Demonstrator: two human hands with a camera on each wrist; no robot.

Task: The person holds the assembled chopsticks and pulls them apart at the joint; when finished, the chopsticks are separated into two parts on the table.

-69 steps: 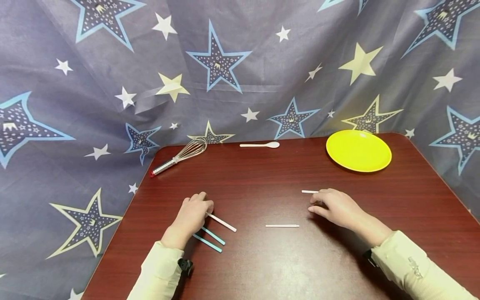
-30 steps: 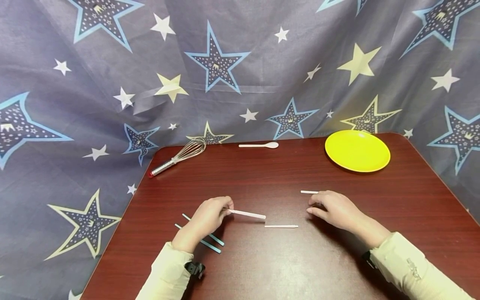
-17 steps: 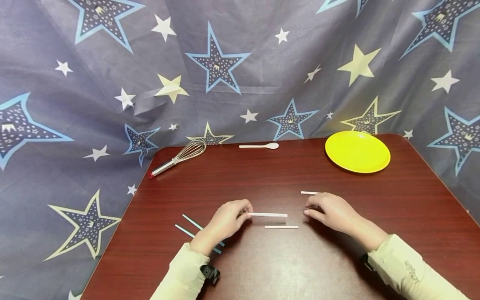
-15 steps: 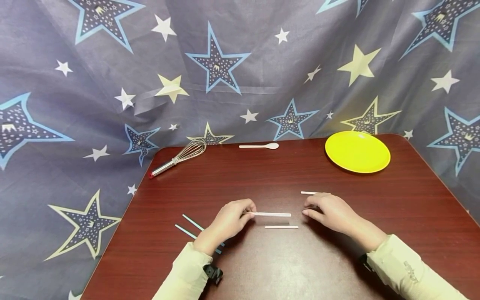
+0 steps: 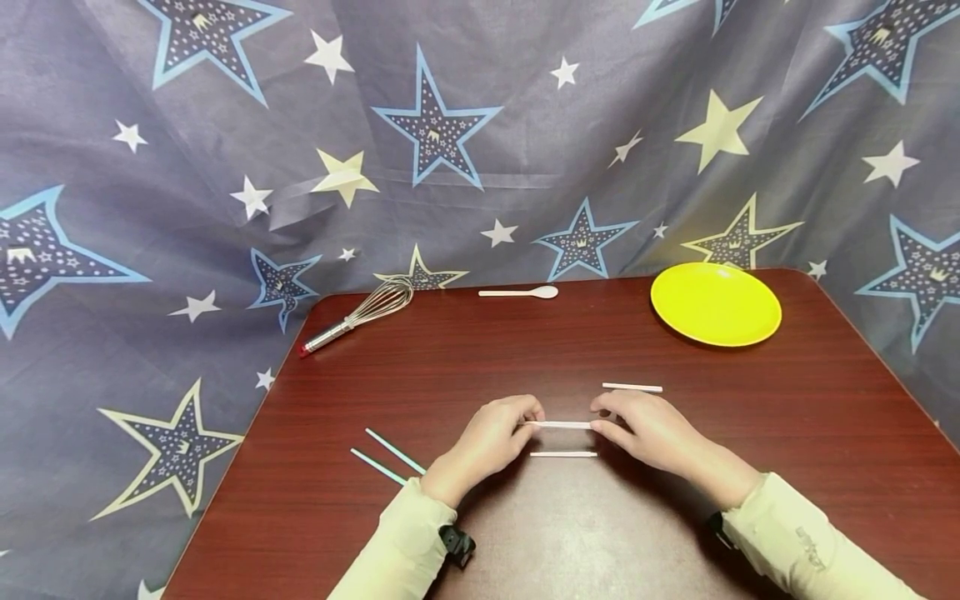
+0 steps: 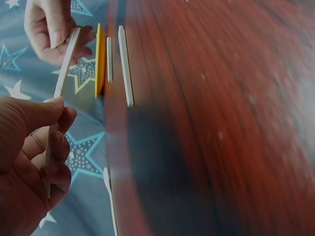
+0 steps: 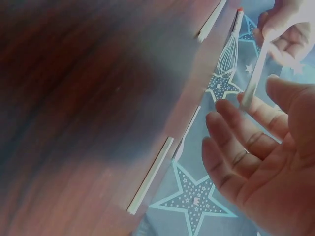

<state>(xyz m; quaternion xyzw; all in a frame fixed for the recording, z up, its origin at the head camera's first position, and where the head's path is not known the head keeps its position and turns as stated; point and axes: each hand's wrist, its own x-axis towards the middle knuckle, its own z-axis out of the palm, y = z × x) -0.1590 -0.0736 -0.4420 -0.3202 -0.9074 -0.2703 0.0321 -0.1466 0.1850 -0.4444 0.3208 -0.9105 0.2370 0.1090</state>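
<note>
Between thumb and fingers my left hand [image 5: 491, 433] pinches a white stick [image 5: 564, 425], held level above the table. In the left wrist view the stick [image 6: 68, 64] runs back under the curled fingers. My right hand [image 5: 652, 433] is at the stick's other end. Its thumb and fingers stand apart in the right wrist view, the stick's end [image 7: 247, 100] at the index fingertip; contact is hard to tell. Below lies another white stick [image 5: 564, 455]; a third white stick [image 5: 632, 387] lies just beyond my right hand. Two light-blue sticks [image 5: 396, 451] are partly hidden by my left sleeve.
A whisk [image 5: 360, 317] lies at the table's back left. By the back edge is a white spoon [image 5: 519, 292], and a yellow plate [image 5: 716, 304] sits at the back right. A star-patterned cloth [image 5: 465, 225] hangs behind the table [image 5: 600, 525].
My left hand has lifted the white stick from beside the blue ones and carried it right. My right hand has shifted slightly left to the stick's end, uncovering the stick behind it.
</note>
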